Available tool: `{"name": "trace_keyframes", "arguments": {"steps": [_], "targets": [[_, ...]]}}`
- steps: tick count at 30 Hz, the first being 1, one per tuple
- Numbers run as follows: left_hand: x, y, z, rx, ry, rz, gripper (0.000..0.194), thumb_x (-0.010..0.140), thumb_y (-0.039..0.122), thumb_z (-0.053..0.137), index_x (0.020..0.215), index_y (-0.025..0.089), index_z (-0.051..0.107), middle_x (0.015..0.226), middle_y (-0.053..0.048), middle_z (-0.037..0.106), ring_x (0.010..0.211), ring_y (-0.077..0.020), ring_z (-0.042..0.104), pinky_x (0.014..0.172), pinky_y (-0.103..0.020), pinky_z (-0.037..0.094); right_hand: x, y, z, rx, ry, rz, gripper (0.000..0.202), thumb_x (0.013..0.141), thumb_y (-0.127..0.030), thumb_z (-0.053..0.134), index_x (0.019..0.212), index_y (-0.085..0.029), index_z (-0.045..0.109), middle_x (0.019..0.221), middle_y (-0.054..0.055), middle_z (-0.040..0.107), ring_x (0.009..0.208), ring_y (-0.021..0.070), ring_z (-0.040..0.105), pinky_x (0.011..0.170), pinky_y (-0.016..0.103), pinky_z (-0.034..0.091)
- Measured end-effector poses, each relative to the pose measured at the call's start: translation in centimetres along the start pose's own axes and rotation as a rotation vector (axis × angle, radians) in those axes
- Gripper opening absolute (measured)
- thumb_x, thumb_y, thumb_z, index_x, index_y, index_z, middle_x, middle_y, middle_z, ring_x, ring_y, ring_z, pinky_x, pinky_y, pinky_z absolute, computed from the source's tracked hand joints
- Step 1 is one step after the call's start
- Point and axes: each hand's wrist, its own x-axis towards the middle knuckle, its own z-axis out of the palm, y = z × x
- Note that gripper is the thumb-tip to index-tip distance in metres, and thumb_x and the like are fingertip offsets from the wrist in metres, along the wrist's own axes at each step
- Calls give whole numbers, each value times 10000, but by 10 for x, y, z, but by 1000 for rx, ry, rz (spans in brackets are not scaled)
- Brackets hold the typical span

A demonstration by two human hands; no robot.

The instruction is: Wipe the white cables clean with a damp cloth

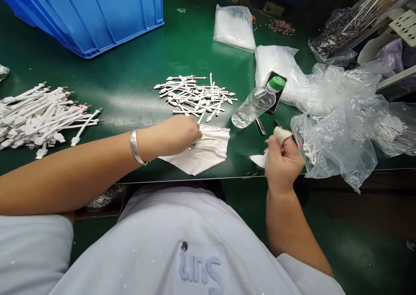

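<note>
My left hand (180, 135), with a silver bracelet at the wrist, is closed over a creased white cloth (211, 149) lying at the table's front edge. Its fingertips are hidden, so what they grip cannot be made out. Just beyond it lies a loose pile of short white cables (195, 95) with connector ends; one cable end shows right beside my knuckles. My right hand (283, 162) is closed around a bunched white cloth (259, 160), parts of which stick out on the left and at the top.
A larger heap of white cables (42, 117) lies on the left. Behind stands a blue crate (107, 17). A water bottle (253, 107) with a green cap leans near a phone (276, 99) and a pen (260, 126). Plastic bags (338, 134) crowd the right side.
</note>
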Motion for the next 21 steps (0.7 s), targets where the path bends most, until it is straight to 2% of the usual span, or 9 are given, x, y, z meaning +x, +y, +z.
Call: {"name": "trace_keyframes", "arguments": {"steps": [3,5,8,11,13,16,18,21], "targets": [[-4,16,1,144,-112,33,192,757,-3,540,661,132,636,677,-91,657,683,-192,568,571,-296,322,50,-11,-1,-169,106,-274,341,892,-441,529,938,-147,695,700,41,537,697,176,542,706,360,459],[-4,22,0,225,-148,36,178,757,-1,547,693,134,644,683,-90,661,679,-196,575,566,-306,312,82,-19,4,-244,66,-402,333,924,-411,474,904,-151,680,744,67,549,776,203,559,762,387,456],[-5,25,0,259,-153,33,168,745,-3,563,710,137,647,675,-84,657,663,-206,575,572,-315,312,116,-24,20,-315,-64,-470,315,929,-427,462,873,-164,626,808,68,546,863,218,561,808,398,447],[-6,22,1,274,-157,41,166,747,-6,568,727,136,652,704,-85,657,692,-222,571,577,-319,310,127,-24,36,-354,-167,-458,283,884,-454,537,831,-179,577,789,43,534,829,212,556,790,391,455],[-7,20,1,270,-165,46,175,758,-3,557,743,141,656,730,-85,657,724,-232,564,576,-321,306,124,-22,42,-357,-156,-447,244,847,-424,592,826,-181,570,765,33,532,801,210,554,791,401,459],[-10,17,0,227,-167,47,194,769,-4,538,750,150,655,745,-81,650,726,-223,547,565,-317,303,117,-19,46,-278,-76,-418,205,819,-377,617,842,-178,574,758,22,523,795,203,561,813,416,467],[-11,15,1,214,-150,52,195,768,-7,534,743,150,648,743,-80,646,717,-213,540,561,-314,304,116,-11,47,-159,21,-359,215,806,-383,623,845,-180,564,752,5,505,775,183,558,809,407,480],[-10,16,4,235,-120,61,180,775,1,529,746,145,633,726,-84,639,728,-220,545,568,-319,312,121,10,51,119,208,-133,215,812,-398,597,815,-202,511,732,-16,476,725,147,540,752,365,506]]}}
